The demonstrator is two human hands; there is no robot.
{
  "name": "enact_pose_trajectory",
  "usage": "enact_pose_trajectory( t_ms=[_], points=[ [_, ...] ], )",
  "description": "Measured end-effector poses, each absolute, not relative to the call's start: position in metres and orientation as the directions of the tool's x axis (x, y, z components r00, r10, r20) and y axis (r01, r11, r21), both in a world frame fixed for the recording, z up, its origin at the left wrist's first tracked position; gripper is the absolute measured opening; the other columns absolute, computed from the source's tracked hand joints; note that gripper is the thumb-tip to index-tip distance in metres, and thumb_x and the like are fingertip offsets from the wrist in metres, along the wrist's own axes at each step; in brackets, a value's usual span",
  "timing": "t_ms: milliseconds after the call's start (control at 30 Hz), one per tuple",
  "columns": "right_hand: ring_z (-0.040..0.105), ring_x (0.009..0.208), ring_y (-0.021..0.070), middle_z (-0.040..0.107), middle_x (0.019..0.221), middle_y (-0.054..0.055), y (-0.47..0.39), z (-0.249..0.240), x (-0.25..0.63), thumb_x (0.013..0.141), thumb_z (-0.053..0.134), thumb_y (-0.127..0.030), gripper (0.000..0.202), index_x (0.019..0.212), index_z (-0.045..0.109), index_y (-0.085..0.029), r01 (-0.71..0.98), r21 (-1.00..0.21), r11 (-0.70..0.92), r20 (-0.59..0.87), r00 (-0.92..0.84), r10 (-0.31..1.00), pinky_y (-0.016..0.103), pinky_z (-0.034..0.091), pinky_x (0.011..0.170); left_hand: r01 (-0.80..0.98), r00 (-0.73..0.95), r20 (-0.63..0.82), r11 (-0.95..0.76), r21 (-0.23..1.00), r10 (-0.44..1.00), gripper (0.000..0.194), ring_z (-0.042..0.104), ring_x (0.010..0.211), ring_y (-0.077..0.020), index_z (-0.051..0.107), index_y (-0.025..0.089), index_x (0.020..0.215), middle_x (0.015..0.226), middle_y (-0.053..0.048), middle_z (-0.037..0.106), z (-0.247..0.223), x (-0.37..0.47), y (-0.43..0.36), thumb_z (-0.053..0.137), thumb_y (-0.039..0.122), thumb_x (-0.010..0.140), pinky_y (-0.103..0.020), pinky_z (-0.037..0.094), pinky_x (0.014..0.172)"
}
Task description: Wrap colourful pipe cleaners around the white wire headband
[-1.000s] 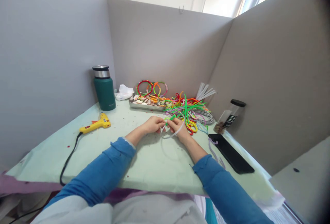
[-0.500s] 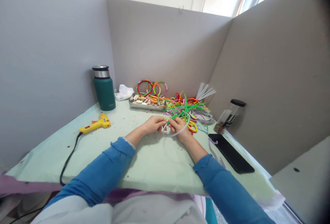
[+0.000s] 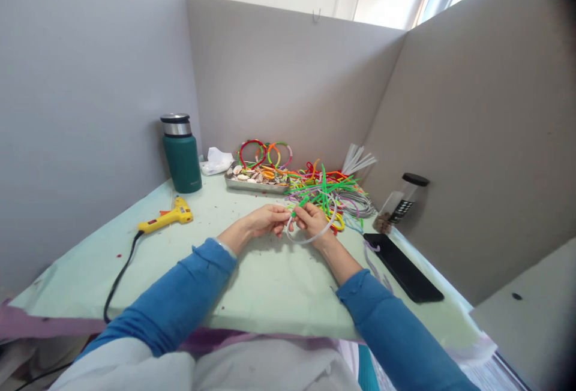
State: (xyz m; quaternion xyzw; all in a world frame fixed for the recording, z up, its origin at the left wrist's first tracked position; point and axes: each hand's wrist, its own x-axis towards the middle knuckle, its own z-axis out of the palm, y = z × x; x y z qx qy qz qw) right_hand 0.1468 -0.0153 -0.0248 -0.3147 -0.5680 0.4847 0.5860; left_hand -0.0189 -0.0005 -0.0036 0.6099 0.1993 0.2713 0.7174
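Both hands meet over the middle of the table. My left hand (image 3: 270, 220) pinches a thin white hoop (image 3: 300, 241) near its left end. My right hand (image 3: 314, 220) has thumb and fingers closed on a green pipe cleaner (image 3: 303, 201), part of which is wound around the hoop between the two hands. The hoop curves in front of my right hand, its far end rising past the knuckles. Just behind lies a tangled pile of coloured pipe cleaners (image 3: 324, 190), mostly green, with red, yellow and grey ones.
A metal tray (image 3: 256, 186) of shells stands at the back, coloured rings (image 3: 252, 141) behind it. On the left are a yellow glue gun (image 3: 166, 217) and green bottle (image 3: 182, 160). White glue sticks (image 3: 357, 160), a clear bottle (image 3: 400, 202) and black phone (image 3: 402, 268) sit right.
The white hoop has tilted and shifted slightly right. My left hand's fingers have spread a little at the wrapped spot, where a green coil now shows more clearly.
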Motion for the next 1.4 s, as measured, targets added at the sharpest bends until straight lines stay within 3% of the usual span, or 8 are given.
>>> enact_pose_trajectory(
  t_ms=[300,467,733,1400],
  points=[
    [0.038,0.04,0.0054,0.053,0.056,-0.003,-0.0139,-0.0232,0.1459,0.068,0.065,-0.046,0.034,0.065,0.046,-0.019,-0.229,-0.918,0.322,0.341,-0.045,0.939,0.02,0.026,0.04,-0.207,0.761,0.004,0.236,0.949,0.649,0.024,0.04,0.04,-0.0034,0.058,0.01,0.085,0.07,-0.004,0.061,-0.0003,-0.0134,-0.0011,0.061,0.032,0.076,-0.022,0.042,0.048],
    [0.039,0.043,0.0053,0.056,0.063,-0.001,-0.0149,-0.0223,0.1483,0.07,0.063,-0.046,0.031,0.068,0.049,-0.018,-0.225,-0.917,0.329,0.344,-0.031,0.939,0.02,0.028,0.041,-0.237,0.714,0.027,0.205,0.95,0.7,0.026,0.038,0.038,-0.0035,0.058,0.011,0.084,0.068,-0.003,0.06,0.0006,-0.0141,0.0008,0.058,0.035,0.078,-0.022,0.04,0.044],
    [0.04,0.043,0.0052,0.055,0.062,-0.002,-0.0132,-0.0256,0.1473,0.071,0.064,-0.04,0.026,0.068,0.053,-0.017,-0.252,-0.903,0.347,0.366,-0.035,0.93,0.021,0.026,0.041,-0.126,0.669,-0.014,0.132,0.983,0.743,0.032,0.029,0.036,-0.0007,0.059,0.011,0.089,0.056,0.005,0.048,0.0032,-0.0174,-0.0012,0.064,0.038,0.072,-0.018,0.035,0.041],
    [0.037,0.042,0.006,0.051,0.061,-0.004,-0.0138,-0.0255,0.1485,0.066,0.066,-0.043,0.032,0.087,0.063,-0.019,-0.181,-0.933,0.311,0.329,-0.073,0.942,0.022,0.027,0.041,-0.079,0.576,-0.048,0.114,0.99,0.816,0.022,0.017,0.035,-0.0031,0.059,0.014,0.078,0.043,0.009,0.027,0.0001,-0.0188,0.0053,0.06,0.035,0.071,-0.02,0.017,0.038]
  ],
)
